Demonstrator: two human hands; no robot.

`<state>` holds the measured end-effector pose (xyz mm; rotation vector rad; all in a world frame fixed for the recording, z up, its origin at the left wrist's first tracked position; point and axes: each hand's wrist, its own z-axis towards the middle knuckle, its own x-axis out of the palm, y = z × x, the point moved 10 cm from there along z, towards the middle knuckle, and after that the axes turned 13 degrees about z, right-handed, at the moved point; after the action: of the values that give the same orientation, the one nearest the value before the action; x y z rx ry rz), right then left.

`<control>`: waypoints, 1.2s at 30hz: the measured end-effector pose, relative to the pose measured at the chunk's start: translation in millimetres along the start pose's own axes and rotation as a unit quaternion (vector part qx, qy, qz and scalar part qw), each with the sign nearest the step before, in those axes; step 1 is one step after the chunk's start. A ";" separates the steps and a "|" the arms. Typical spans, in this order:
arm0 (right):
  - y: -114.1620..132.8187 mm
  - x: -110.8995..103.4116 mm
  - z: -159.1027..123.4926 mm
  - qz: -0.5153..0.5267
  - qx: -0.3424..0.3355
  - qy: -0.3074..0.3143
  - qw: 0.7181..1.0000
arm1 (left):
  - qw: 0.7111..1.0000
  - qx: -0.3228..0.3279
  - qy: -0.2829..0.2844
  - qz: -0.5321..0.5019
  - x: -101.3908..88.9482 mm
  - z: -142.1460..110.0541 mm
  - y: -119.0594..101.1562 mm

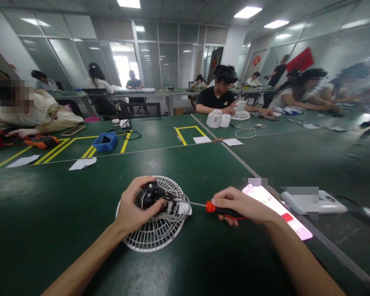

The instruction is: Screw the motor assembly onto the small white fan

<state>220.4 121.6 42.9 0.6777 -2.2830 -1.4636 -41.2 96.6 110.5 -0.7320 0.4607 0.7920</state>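
Note:
A white round fan grille lies flat on the green table in front of me. On it sits a black fan motor with a white part at its right side. My left hand is closed around the motor from the left. My right hand grips a screwdriver with a red and black handle. Its thin metal shaft runs left and its tip meets the motor.
A lit phone and a white device lie right of my right hand. A blue tray, cables and paper slips sit farther back among yellow floor-style markings. Several other people work at the surrounding tables.

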 end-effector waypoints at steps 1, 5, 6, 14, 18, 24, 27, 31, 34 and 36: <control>1.7 0.2 -0.5 -0.007 -0.004 0.000 1.000 | 1.000 0.000 0.001 0.000 -0.1 0.2 0.0; 12.3 -0.7 -5.9 -0.034 -0.040 0.012 0.999 | 1.000 0.001 0.004 0.002 -0.6 3.2 -2.8; 14.6 -0.7 -7.8 -0.032 -0.050 0.021 0.998 | 1.000 0.003 0.005 0.002 -0.6 4.4 -3.8; 20.1 -13.9 -14.5 -0.039 -0.060 0.013 0.997 | 1.000 0.014 0.025 -0.011 4.2 5.7 -8.8; 27.4 -20.5 -15.4 -0.068 -0.078 -0.008 0.995 | 0.999 0.007 0.032 -0.013 6.9 2.7 -8.5; 20.6 -24.0 -11.4 -0.057 -0.063 -0.034 0.996 | 0.999 -0.001 0.027 -0.023 7.5 -0.2 -6.1; 13.9 -18.1 -9.7 -0.029 -0.045 -0.018 0.998 | 0.999 -0.004 0.032 -0.028 8.9 -1.1 -4.6; 20.6 -16.9 -15.3 -0.021 -0.071 -0.021 0.997 | 0.998 -0.019 0.046 -0.047 12.8 -1.7 -2.7; 23.9 -16.5 -18.9 -0.020 -0.073 -0.014 0.997 | 0.997 -0.021 0.052 -0.059 14.4 -1.9 -3.9; 28.1 -17.3 -19.6 -0.037 -0.087 -0.014 0.995 | 0.997 -0.015 0.049 -0.057 13.7 -1.8 -5.6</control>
<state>239.1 126.6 76.1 0.7002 -2.1398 -1.6936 -28.5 99.0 103.2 -0.8210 0.4916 0.6586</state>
